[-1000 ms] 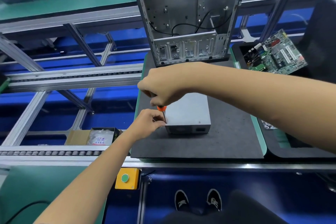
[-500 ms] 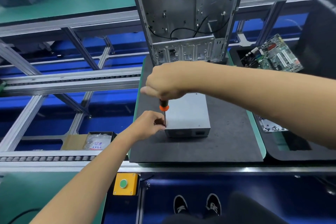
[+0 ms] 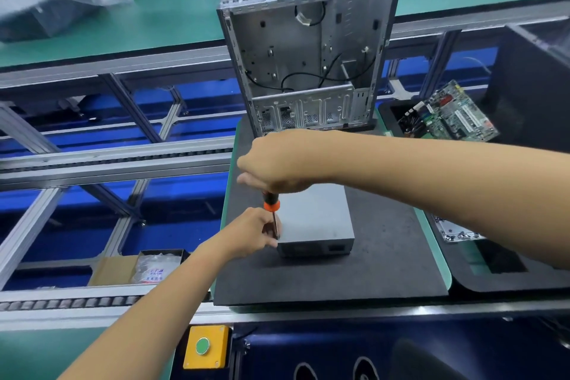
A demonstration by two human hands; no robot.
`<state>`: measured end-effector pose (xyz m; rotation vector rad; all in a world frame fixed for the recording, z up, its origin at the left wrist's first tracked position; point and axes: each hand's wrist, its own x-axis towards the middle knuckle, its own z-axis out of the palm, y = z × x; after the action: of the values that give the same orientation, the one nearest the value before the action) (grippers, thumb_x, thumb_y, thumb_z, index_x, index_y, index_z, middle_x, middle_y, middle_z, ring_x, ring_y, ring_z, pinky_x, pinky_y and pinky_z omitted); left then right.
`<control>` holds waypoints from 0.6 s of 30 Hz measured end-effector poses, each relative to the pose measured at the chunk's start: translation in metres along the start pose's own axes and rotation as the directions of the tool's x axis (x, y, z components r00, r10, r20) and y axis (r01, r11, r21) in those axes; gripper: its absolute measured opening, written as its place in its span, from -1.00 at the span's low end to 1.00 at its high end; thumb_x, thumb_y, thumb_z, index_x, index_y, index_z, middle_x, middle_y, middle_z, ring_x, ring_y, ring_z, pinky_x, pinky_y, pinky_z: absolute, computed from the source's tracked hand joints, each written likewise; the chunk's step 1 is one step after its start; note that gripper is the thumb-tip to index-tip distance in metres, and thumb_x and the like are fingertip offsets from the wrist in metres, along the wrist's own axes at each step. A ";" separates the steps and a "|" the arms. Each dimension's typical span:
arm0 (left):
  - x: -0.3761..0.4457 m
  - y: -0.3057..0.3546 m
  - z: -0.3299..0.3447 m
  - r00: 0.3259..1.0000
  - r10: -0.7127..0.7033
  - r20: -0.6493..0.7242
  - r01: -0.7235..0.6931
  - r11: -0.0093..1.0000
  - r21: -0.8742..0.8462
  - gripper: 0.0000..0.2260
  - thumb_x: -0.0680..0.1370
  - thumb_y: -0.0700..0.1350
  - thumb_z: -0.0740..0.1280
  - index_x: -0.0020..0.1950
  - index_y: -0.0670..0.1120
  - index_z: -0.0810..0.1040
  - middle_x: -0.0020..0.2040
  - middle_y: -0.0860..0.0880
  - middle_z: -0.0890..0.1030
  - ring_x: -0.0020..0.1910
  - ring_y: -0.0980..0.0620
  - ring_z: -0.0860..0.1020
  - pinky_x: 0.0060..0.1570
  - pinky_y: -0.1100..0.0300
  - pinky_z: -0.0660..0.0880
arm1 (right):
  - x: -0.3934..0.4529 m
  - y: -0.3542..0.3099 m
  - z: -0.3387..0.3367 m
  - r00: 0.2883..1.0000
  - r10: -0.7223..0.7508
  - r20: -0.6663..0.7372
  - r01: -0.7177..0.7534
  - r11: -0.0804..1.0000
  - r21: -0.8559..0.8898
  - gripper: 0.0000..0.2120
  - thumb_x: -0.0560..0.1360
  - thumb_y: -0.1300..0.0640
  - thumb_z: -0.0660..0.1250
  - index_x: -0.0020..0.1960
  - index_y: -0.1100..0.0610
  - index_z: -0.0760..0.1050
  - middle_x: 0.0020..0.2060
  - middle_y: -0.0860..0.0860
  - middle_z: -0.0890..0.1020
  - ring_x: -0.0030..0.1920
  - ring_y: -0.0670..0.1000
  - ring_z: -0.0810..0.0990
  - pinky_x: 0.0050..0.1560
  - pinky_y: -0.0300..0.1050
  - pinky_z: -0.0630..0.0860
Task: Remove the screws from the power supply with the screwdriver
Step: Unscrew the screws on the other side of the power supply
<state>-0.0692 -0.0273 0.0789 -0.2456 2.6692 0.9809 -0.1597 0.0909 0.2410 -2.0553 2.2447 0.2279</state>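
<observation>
Right at the near-left corner of the power supply (image 3: 314, 219) is where it's all happening. The right hand (image 3: 277, 160) has its grip curled around the top of the screwdriver (image 3: 270, 202), black handle with the orange collar poking out below the fist. The shaft runs pretty much straight down from that grip, so the long axis is close to vertical, and the tip lands on the power supply's left edge near its front corner. Can't actually make out the screw itself, too small and half hidden.

The left hand (image 3: 251, 233) sits just left of the power supply, fingers pinched around the lower shaft, guiding it, I'd guess. So that hand is the one closest to the tip, and the right one is stacked directly above it doing the turning.

Going outward, the power supply lies flat on a dark mat (image 3: 385, 268) on the table, long side running away from the person. Behind it stands an open computer case (image 3: 305, 52).
</observation>
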 end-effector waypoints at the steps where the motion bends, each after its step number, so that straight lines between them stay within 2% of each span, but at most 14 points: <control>1: 0.001 0.000 0.000 1.000 0.008 0.008 -0.008 1.000 0.000 -0.86 0.40 -0.32 0.44 -0.21 -0.10 0.56 -0.27 0.01 0.55 -0.30 0.15 0.48 -0.21 0.35 0.46 | 0.001 -0.001 0.001 1.000 -0.005 0.007 0.005 1.000 0.010 -0.70 0.66 -0.04 0.05 -0.04 0.16 0.40 -0.33 -0.01 0.40 -0.35 -0.02 0.38 -0.42 -0.10 0.20; 4: 0.002 0.000 -0.001 0.999 0.029 0.025 -0.029 0.999 -0.025 -0.76 0.38 -0.35 0.43 -0.29 -0.02 0.49 -0.31 0.08 0.51 -0.35 0.25 0.43 -0.28 0.47 0.37 | 0.001 -0.003 -0.007 0.990 -0.131 0.051 0.115 0.965 0.236 -0.89 0.55 0.07 0.28 -0.01 0.10 0.41 -0.28 -0.12 0.44 -0.23 -0.03 0.43 -0.29 -0.15 0.31; 6: 0.002 0.000 -0.001 0.999 0.030 0.024 -0.029 0.999 -0.031 -0.73 0.37 -0.35 0.43 -0.31 -0.01 0.47 -0.32 0.08 0.50 -0.36 0.26 0.43 -0.30 0.48 0.35 | -0.001 -0.002 -0.013 0.980 -0.181 0.087 0.138 0.922 0.361 -0.84 0.43 0.23 0.36 0.00 0.10 0.50 -0.21 -0.12 0.52 -0.14 -0.04 0.48 -0.18 -0.16 0.43; 8: 0.002 -0.001 -0.001 0.999 0.027 0.028 -0.026 1.000 -0.014 -0.75 0.38 -0.35 0.42 -0.28 -0.03 0.48 -0.30 0.04 0.51 -0.35 0.23 0.42 -0.30 0.47 0.36 | -0.004 -0.002 -0.014 0.980 -0.166 0.110 0.105 0.901 0.421 -0.81 0.38 0.30 0.36 -0.04 0.11 0.54 -0.20 -0.09 0.56 -0.17 -0.05 0.51 -0.19 -0.17 0.48; 10: 0.003 -0.002 0.000 0.999 0.026 0.029 -0.027 1.000 0.013 -0.77 0.39 -0.32 0.42 -0.27 -0.02 0.47 -0.29 0.02 0.50 -0.35 0.20 0.40 -0.28 0.42 0.36 | -0.003 -0.003 -0.010 0.992 -0.108 0.067 0.077 0.927 0.367 -0.92 0.45 0.15 0.36 -0.07 0.09 0.51 -0.28 -0.15 0.50 -0.23 -0.09 0.47 -0.27 -0.18 0.43; 12: 0.003 -0.002 0.000 0.999 0.016 0.034 -0.016 1.000 0.024 -0.75 0.40 -0.29 0.43 -0.28 0.02 0.46 -0.29 0.02 0.49 -0.33 0.17 0.41 -0.28 0.39 0.36 | 0.000 -0.005 -0.005 1.000 -0.002 0.015 -0.001 0.982 0.188 -0.73 0.56 -0.12 0.24 -0.11 0.09 0.44 -0.34 -0.12 0.44 -0.28 -0.03 0.43 -0.32 -0.12 0.34; 13: 0.003 -0.002 -0.001 0.999 0.010 0.039 -0.011 1.000 0.024 -0.74 0.41 -0.29 0.43 -0.28 0.04 0.46 -0.29 0.03 0.49 -0.32 0.16 0.42 -0.29 0.40 0.36 | 0.002 -0.006 -0.002 0.999 0.037 0.001 -0.037 0.995 0.095 -0.67 0.59 -0.16 0.16 -0.13 0.10 0.40 -0.34 -0.07 0.41 -0.30 0.01 0.42 -0.34 -0.09 0.30; 14: 0.004 -0.002 -0.002 0.999 0.006 0.050 -0.007 1.000 0.023 -0.74 0.41 -0.29 0.43 -0.29 0.04 0.46 -0.28 0.03 0.49 -0.32 0.16 0.43 -0.30 0.42 0.36 | 0.003 -0.006 -0.001 0.999 0.039 -0.013 -0.039 0.998 0.049 -0.67 0.61 -0.14 0.14 -0.12 0.11 0.38 -0.33 -0.04 0.40 -0.30 0.02 0.41 -0.35 -0.08 0.28; 15: 0.004 -0.001 -0.003 0.998 0.004 0.064 -0.006 1.000 0.019 -0.74 0.41 -0.29 0.43 -0.29 0.04 0.46 -0.29 0.03 0.49 -0.32 0.16 0.43 -0.31 0.43 0.36 | 0.004 -0.006 -0.001 1.000 0.002 -0.010 -0.001 0.997 0.076 -0.75 0.61 -0.07 0.17 -0.08 0.11 0.39 -0.31 -0.03 0.42 -0.27 0.03 0.42 -0.32 -0.08 0.29; 17: 0.005 0.000 -0.005 0.996 0.000 0.088 -0.001 1.000 0.008 -0.76 0.40 -0.29 0.44 -0.28 0.01 0.46 -0.30 0.03 0.49 -0.36 0.21 0.42 -0.33 0.46 0.35 | 0.003 -0.004 -0.003 0.994 -0.102 0.035 0.088 0.957 0.277 -0.90 0.51 0.14 0.29 0.01 0.12 0.43 -0.19 -0.04 0.52 -0.17 0.01 0.47 -0.24 -0.12 0.38; 18: 0.006 0.000 -0.006 0.995 -0.002 0.097 0.002 1.000 0.001 -0.76 0.40 -0.29 0.44 -0.28 0.00 0.46 -0.30 0.03 0.49 -0.38 0.24 0.42 -0.34 0.48 0.34 | 0.001 -0.004 -0.006 0.989 -0.129 0.065 0.098 0.928 0.360 -0.82 0.45 0.22 0.32 0.04 0.11 0.46 -0.14 -0.05 0.57 -0.13 -0.01 0.50 -0.20 -0.15 0.43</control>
<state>-0.0758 -0.0310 0.0812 -0.1956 2.5812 0.9657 -0.1553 0.0890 0.2466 -1.9294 1.9355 -0.0918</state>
